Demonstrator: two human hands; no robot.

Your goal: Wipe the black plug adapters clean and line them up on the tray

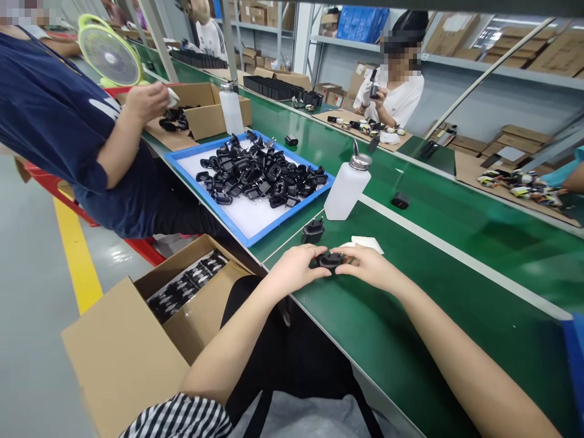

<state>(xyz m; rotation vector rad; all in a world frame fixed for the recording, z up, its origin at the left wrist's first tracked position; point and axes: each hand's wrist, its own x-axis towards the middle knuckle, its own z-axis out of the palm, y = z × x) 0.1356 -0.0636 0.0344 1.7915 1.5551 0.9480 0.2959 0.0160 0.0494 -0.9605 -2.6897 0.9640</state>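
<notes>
A black power adapter is held between my two hands just above the green bench. My left hand grips its left side with thumb and fingers. On the other side my right hand pinches it the same way. Another black adapter stands with its pins up, a plug adapter, right behind my left hand. A folded white cloth lies behind my right hand. Farther back is a white pump bottle with a metal top.
At the left, a blue-rimmed tray holds a heap of black adapters. An open carton with packed parts stands by my left leg. Single adapters lie on the belt. A co-worker in a dark shirt sits at the left.
</notes>
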